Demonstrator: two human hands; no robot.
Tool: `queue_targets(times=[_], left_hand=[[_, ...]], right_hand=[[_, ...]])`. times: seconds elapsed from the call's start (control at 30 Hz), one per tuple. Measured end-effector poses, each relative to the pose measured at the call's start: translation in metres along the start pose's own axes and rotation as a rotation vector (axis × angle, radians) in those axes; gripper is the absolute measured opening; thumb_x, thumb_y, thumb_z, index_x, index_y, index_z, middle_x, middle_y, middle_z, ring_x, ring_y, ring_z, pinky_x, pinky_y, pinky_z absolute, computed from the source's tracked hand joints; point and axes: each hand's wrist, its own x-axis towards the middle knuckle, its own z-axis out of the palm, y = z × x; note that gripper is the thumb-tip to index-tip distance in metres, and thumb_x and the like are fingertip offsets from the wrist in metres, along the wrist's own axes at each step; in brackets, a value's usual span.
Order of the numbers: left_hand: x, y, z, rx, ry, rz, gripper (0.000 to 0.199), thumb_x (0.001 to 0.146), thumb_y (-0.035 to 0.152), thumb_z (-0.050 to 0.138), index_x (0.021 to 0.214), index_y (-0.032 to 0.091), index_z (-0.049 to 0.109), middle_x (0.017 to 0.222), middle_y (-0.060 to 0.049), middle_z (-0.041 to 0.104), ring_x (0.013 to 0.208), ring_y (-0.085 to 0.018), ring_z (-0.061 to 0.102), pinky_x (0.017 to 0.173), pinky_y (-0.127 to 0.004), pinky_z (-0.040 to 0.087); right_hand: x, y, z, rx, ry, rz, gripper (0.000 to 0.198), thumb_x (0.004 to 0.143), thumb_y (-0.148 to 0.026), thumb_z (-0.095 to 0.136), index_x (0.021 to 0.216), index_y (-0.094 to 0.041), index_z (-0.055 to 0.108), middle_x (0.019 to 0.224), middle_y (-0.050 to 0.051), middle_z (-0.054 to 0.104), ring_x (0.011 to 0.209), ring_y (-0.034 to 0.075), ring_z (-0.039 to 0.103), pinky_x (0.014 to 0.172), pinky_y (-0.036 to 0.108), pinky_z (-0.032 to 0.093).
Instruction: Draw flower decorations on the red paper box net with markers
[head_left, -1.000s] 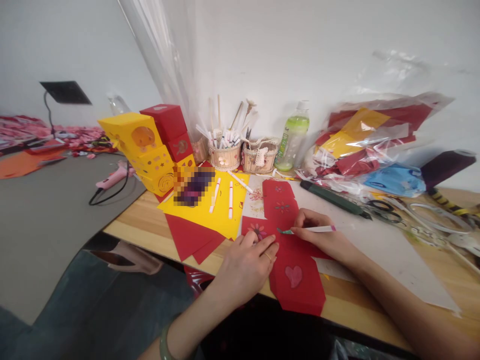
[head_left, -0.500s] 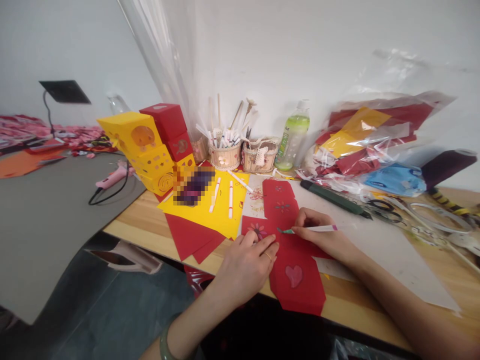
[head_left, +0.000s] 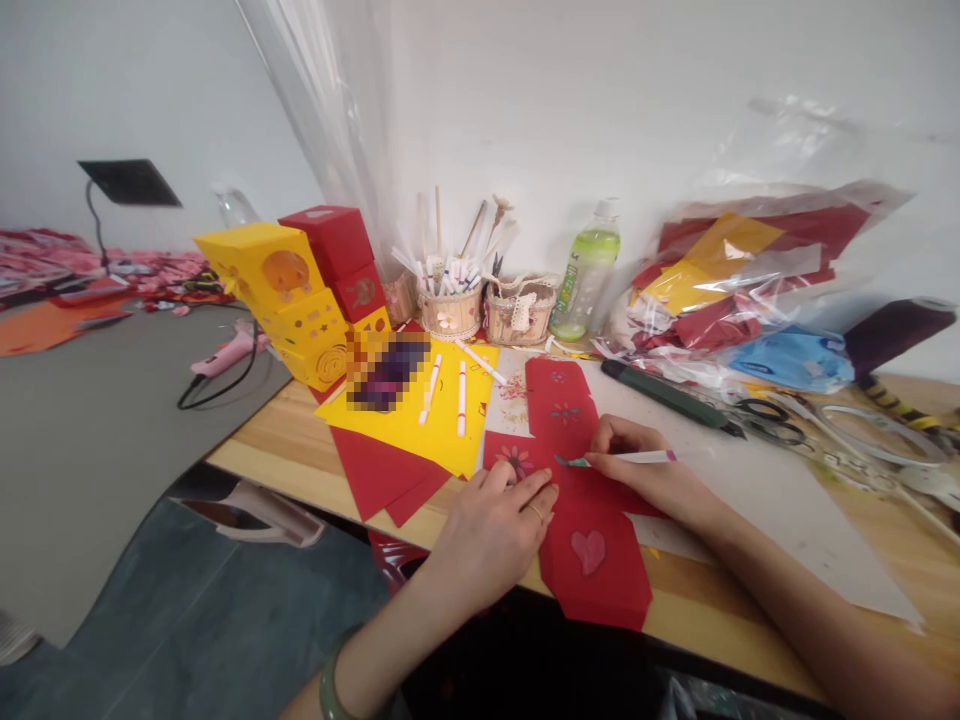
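Note:
A red cross-shaped paper cutout [head_left: 600,500] lies flat on the table in front of me. It bears drawn flowers [head_left: 565,412] on its upper panels and a pink heart [head_left: 588,551] on the lower one. My right hand [head_left: 637,465] pinches a white felt-tip pen [head_left: 637,457] with a purplish end; its green tip touches the middle panel beside a small green mark. Fingers stretched over the cutout's left part, my left hand [head_left: 502,525] rests on the paper and partly covers a flower there.
White felt-tip pens [head_left: 462,398] lie on yellow paper [head_left: 390,425], left of the cutout. Behind stand a pen basket [head_left: 448,312], a drink bottle [head_left: 589,275] and stacked yellow boxes [head_left: 289,290]. A green cutter [head_left: 667,400], scissors [head_left: 772,420] and bagged paper scraps [head_left: 720,270] lie right.
The green stroke under the pen tip looks slightly longer. Both hands stay in nearly the same place.

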Motion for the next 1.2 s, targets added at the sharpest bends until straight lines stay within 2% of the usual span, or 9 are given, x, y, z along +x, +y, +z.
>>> queue_targets(times=[1.2], left_hand=[[-0.0006,-0.0006,0.0002,0.007,0.0,-0.001,0.025,0.09,0.022,0.046,0.108,0.017,0.061,0.111,-0.005,0.063,0.079,-0.018,0.051,0.071,-0.034,0.049]], right_hand=[[0.0017,0.0012,-0.0005,-0.087,0.03,0.009,0.025,0.077,-0.033,0.06,0.062,-0.019,0.047,0.06,-0.004,0.046,0.054,0.01,0.038,0.048,0.024,0.027]])
